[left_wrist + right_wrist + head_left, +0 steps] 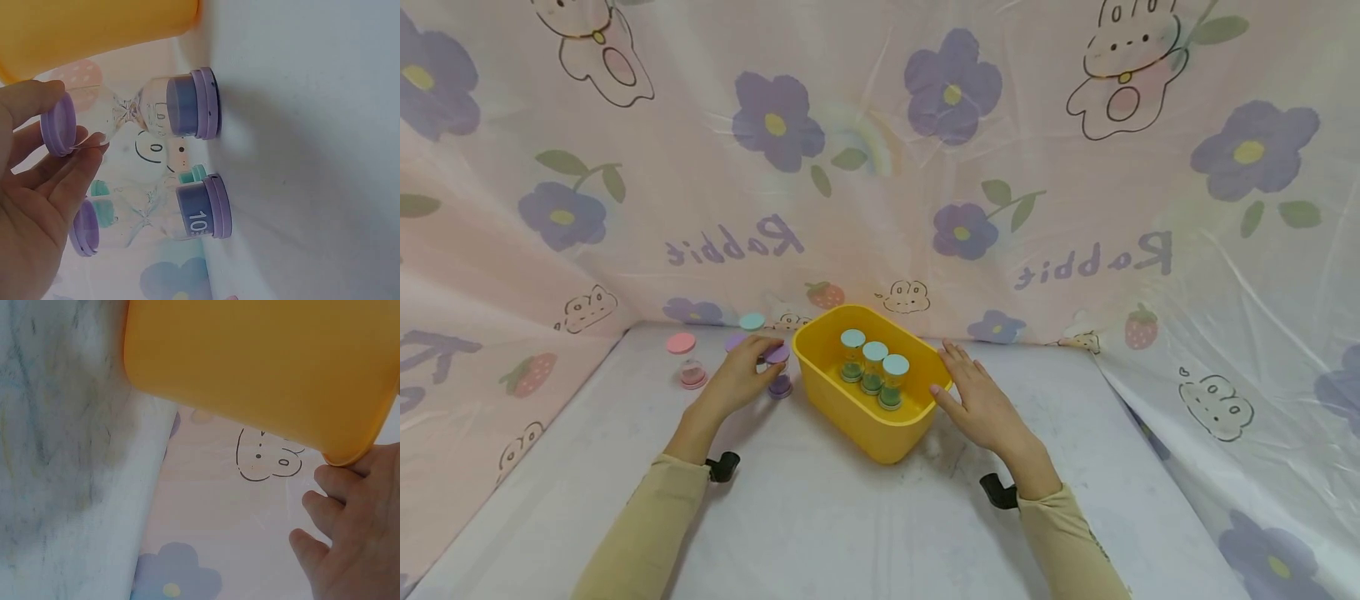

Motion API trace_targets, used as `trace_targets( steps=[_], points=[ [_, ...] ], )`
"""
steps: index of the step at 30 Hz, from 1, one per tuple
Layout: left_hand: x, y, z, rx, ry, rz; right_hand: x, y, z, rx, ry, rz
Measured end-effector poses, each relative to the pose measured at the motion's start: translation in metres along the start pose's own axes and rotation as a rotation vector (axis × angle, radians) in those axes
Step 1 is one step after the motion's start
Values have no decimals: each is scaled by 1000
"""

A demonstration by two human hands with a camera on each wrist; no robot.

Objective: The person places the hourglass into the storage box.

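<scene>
Standing upright at frame centre, a purple-capped clear plastic sand timer (134, 112) is pinched atop by the left hand (741, 375); the flat, empty right hand (981, 400) touches the yellow plastic tub (850, 408) beside it.

Head view high above yellow bin (850, 408); both wrist views close beside it.

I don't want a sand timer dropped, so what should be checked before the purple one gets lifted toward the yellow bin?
1. Grip: left hand pinches the top cap of the purple sand timer between thumb and fingers: ok.
2. Timer base flat on the table: ok.
3. Second purple timer stands close beside it and may be knocked: not ok.
4. Yellow bin steadied, with the right hand at its rim: ok.
5. Room in the bin beside the three teal-capped timers: ok.
6. Sand run out: cannot tell.
</scene>
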State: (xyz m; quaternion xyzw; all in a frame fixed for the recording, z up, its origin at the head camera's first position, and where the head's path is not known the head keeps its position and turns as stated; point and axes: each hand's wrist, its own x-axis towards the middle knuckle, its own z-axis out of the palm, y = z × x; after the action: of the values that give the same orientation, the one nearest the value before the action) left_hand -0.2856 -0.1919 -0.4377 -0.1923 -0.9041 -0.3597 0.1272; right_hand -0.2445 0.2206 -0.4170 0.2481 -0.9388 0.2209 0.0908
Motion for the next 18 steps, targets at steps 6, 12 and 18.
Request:
trace_targets(
  steps=[6,12,18],
  points=[
    [-1,4,-1,10,48,33,0,-2,-1,4,-1,-2],
    [0,16,-8,23,104,40,0,-1,0,3,0,-1],
    [2,27,-15,32,203,77,0,0,1,4,-4,4]
  ],
)
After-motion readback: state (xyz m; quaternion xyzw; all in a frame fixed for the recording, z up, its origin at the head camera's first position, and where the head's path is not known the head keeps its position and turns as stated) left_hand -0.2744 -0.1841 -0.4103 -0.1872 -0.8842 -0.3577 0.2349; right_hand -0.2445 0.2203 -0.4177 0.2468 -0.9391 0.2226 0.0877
